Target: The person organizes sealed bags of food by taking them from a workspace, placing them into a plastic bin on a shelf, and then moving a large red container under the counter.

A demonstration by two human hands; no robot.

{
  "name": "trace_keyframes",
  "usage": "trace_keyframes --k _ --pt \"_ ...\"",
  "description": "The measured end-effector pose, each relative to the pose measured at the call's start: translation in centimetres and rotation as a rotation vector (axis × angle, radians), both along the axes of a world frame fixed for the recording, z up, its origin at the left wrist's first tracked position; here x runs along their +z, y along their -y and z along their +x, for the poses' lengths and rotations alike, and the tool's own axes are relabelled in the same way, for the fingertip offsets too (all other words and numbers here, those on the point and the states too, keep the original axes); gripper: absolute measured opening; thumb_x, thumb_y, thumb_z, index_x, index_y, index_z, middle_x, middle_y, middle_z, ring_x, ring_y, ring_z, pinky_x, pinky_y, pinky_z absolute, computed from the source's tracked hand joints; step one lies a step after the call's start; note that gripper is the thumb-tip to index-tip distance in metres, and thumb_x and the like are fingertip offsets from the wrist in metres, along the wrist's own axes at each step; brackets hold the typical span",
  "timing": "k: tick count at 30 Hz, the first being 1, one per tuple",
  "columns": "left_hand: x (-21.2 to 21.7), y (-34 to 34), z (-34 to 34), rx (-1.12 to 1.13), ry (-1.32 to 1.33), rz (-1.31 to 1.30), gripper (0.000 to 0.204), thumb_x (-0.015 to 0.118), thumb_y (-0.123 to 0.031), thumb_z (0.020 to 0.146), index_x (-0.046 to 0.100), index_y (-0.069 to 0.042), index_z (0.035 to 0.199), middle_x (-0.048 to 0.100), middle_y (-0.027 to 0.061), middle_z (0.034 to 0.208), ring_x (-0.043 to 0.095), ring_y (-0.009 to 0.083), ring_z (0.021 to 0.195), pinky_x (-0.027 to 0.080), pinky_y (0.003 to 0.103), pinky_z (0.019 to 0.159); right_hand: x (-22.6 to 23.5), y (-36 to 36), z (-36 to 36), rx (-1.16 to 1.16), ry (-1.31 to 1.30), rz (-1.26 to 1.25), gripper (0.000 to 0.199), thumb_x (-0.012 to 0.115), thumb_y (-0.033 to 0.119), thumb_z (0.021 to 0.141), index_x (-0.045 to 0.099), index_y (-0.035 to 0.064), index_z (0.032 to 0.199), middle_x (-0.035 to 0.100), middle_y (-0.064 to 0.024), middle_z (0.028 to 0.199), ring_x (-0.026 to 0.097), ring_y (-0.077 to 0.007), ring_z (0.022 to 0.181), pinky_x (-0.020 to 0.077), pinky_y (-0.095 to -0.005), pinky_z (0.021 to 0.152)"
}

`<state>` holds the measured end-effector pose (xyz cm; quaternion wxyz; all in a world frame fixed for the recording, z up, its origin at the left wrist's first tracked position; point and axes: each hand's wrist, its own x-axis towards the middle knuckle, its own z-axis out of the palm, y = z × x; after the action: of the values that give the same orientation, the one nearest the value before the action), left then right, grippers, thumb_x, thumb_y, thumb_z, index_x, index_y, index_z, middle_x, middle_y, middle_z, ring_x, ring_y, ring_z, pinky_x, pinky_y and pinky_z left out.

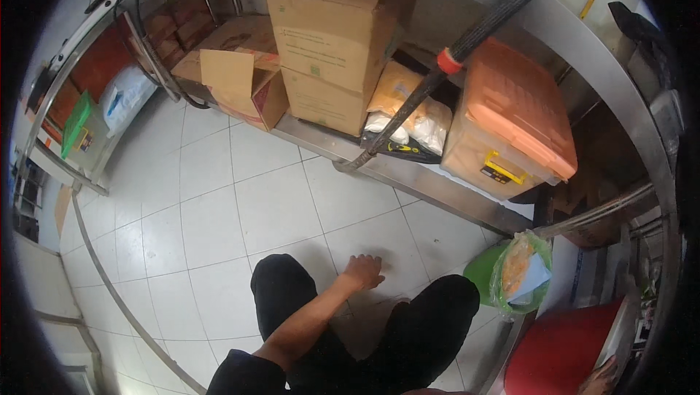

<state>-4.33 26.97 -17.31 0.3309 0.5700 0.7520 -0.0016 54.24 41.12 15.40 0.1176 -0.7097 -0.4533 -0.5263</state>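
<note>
My left hand (364,272) reaches out over the floor between my knees. Its fingers are loosely bent and a little apart, with nothing seen in them. At the lower right rim of the picture, my right hand (600,378) is partly in view, its fingers against the pale edge of a rounded red container (558,351). Much of that hand and its forearm is out of view. Beyond my right knee stands a green bin (481,275) with a clear plastic liner, holding orange-brown and light blue waste.
A steel lower shelf (408,188) carries tall cardboard boxes (328,52), an opened carton (270,99), bags (430,121) and a clear tub with an orange lid (518,103). A dark hose (496,16) hangs before it. A green-lidded box (86,136) stands far left on white tiles (270,205).
</note>
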Motion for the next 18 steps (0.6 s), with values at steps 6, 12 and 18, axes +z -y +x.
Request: trace_keyframes --k 6,12,18 --pt "-0.4 0.6 -0.1 -0.020 -0.025 -0.014 0.072 0.048 -0.055 0.096 0.041 0.000 0.142 0.058 0.0235 0.122 0.056 0.0394 0.115 0.045 0.053 0.095 1.8 0.7 -3.3 0.083 0.242 -0.019 0.058 0.042 0.058 0.098 0.073 0.0090 0.101 0.069 -0.0170 0.099 0.066 -0.0377 0.082 0.0506 -0.0535 0.073" --pt "0.4 0.3 -0.1 0.005 0.002 -0.009 0.069 0.052 -0.053 0.094 0.044 0.001 0.137 0.059 0.0235 0.120 0.057 0.0390 0.114 0.046 0.053 0.095 1.7 1.0 -3.8 0.103 0.214 0.048 0.059 0.045 0.060 0.097 0.074 0.0091 0.097 0.070 -0.0156 0.094 0.066 -0.0367 0.081 0.0498 -0.0545 0.073" --pt "0.5 0.6 -0.1 0.015 -0.004 0.013 0.063 0.054 -0.050 0.094 0.048 0.001 0.131 0.061 0.0235 0.117 0.058 0.0386 0.113 0.046 0.053 0.093 1.0 0.1 -1.2 -0.399 -0.124 -0.278 0.077 0.025 0.073 0.095 0.046 0.0179 0.145 0.051 -0.0133 0.141 0.050 -0.0366 0.128 0.0450 -0.0496 0.103"
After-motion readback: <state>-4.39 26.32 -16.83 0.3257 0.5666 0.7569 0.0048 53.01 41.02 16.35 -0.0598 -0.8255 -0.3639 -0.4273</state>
